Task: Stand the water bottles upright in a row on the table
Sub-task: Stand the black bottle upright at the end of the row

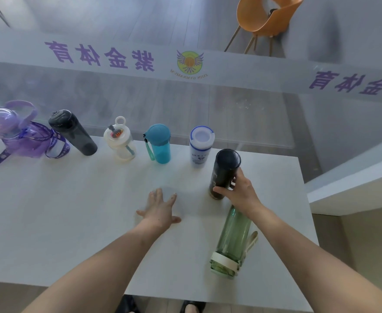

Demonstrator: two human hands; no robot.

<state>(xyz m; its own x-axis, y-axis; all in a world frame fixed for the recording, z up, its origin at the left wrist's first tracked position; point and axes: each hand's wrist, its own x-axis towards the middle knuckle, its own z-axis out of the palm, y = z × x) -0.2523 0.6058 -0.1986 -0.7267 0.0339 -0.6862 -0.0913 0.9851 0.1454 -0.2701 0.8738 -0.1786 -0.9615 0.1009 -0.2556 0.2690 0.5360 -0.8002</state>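
Observation:
Along the far edge of the white table (pixel 72 211) stand several bottles in a row: a purple bottle (pixel 11 136) with a strap, a dark grey bottle (pixel 75 133), a clear white bottle (pixel 120 141), a teal bottle (pixel 159 144) and a white bottle with a blue ring (pixel 200 146). My right hand (pixel 238 190) grips a dark navy bottle (pixel 225 171), upright at the right end of the row. A green bottle (pixel 233 240) lies on its side near my right forearm. My left hand (pixel 160 211) rests flat on the table, fingers spread, holding nothing.
A glass wall with purple lettering stands just behind the table. An orange chair (pixel 264 16) is seen beyond it. The table's right edge is close to the green bottle. My feet (pixel 192 307) show below the near edge.

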